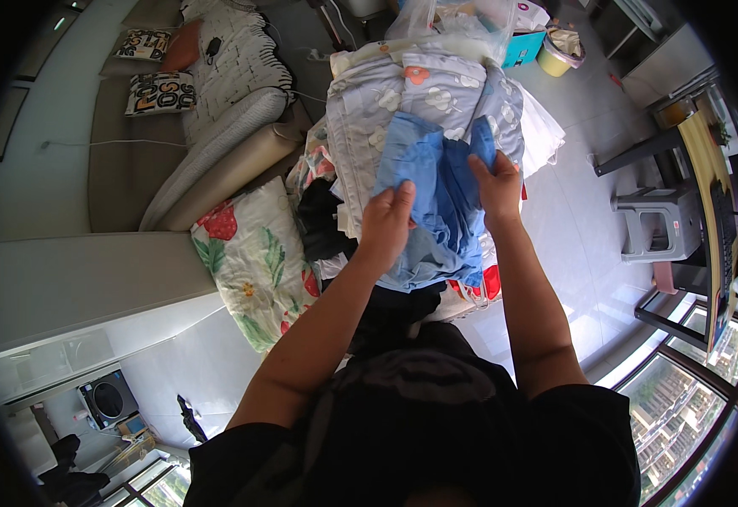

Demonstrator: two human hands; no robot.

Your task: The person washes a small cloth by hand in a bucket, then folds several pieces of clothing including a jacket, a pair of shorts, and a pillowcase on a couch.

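Observation:
Both hands hold a blue cloth garment (429, 209) over a heap of fabrics. My left hand (391, 222) grips its left edge, thumb on top. At the other side, my right hand (497, 184) pinches a narrower, darker blue part between thumb and fingers. Beneath and beyond the garment lies grey bedding with a flower pattern (369, 108), folded in thick layers. Black cloth (321, 215) lies to the left of the heap, and red cloth (491, 282) shows below my right hand. Whether the garment is a shirt or trousers I cannot tell.
A strawberry-print pillow or quilt (267, 260) lies at left, near the sofa (134, 139) with patterned cushions (161, 94). Beyond the heap are a clear plastic bag (489, 22), a teal box (523, 51) and a yellow bin (556, 62). A grey plastic stool (657, 225) stands by a desk (701, 152) at right.

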